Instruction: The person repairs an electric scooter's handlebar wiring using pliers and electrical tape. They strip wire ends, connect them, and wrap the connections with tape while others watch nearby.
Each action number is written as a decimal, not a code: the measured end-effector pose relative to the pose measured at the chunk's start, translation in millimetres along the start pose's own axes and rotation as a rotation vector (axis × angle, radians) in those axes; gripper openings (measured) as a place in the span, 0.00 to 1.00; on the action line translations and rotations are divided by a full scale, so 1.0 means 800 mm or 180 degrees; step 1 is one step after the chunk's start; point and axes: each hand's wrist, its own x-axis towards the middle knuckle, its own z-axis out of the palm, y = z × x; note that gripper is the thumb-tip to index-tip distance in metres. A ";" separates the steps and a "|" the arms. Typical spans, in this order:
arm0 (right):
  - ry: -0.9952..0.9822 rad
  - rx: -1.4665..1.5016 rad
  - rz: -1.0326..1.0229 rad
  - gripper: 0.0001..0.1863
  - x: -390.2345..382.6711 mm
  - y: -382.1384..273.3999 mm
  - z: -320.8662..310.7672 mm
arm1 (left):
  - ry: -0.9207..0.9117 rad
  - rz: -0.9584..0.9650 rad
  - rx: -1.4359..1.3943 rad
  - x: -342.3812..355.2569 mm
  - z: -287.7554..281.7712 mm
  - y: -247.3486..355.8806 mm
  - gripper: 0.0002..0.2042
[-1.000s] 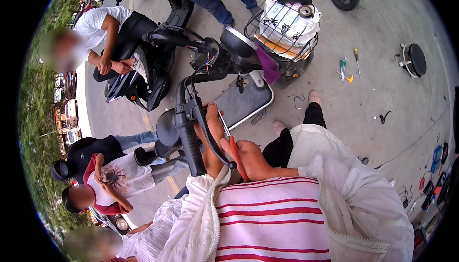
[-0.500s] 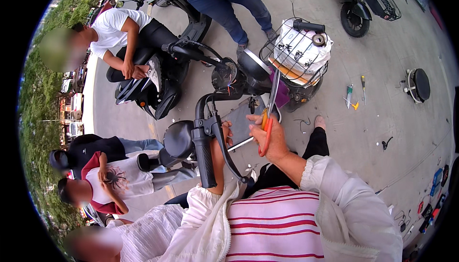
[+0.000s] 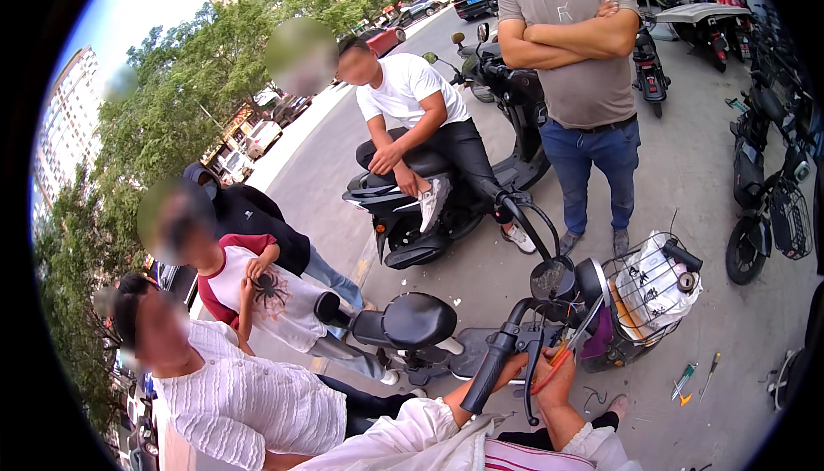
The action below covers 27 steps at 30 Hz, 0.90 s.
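Observation:
My right hand is closed round the red-orange handle of a pair of scissors, whose long silver blades point up toward the front of an electric scooter. Just left of it, my left hand reaches under the handlebar, its fingers partly hidden behind the brake lever. The scooter's black handlebar grip lies across my left forearm. Beyond my hands, several loose wires show near the round, opened headstock. A black seat is on the scooter's left end.
The wire basket holds a white bag, a loose black grip and a tape roll. A screwdriver and green-handled tool lie on the ground. Several people stand around; one sits on a black scooter.
The view has tilted up and swung left, so the people, trees and street show more. My hands now sit lower in the picture, with the scissors still in my right hand.

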 end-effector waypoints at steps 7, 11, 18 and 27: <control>-0.0102 -0.0300 -0.0161 0.12 -0.005 -0.011 0.002 | -0.0029 0.0049 -0.0317 -0.006 0.014 0.011 0.08; 0.0017 -0.0020 0.0041 0.12 0.002 0.005 -0.006 | -0.0098 0.0068 -0.0334 0.001 0.019 0.010 0.08; 0.0180 0.0266 0.0135 0.14 -0.014 -0.008 -0.008 | -0.0257 -0.0145 -0.0367 0.004 0.013 -0.012 0.10; 0.0686 -0.0546 0.0197 0.10 -0.031 0.015 -0.155 | -0.0874 0.0120 0.1507 -0.010 -0.002 0.020 0.15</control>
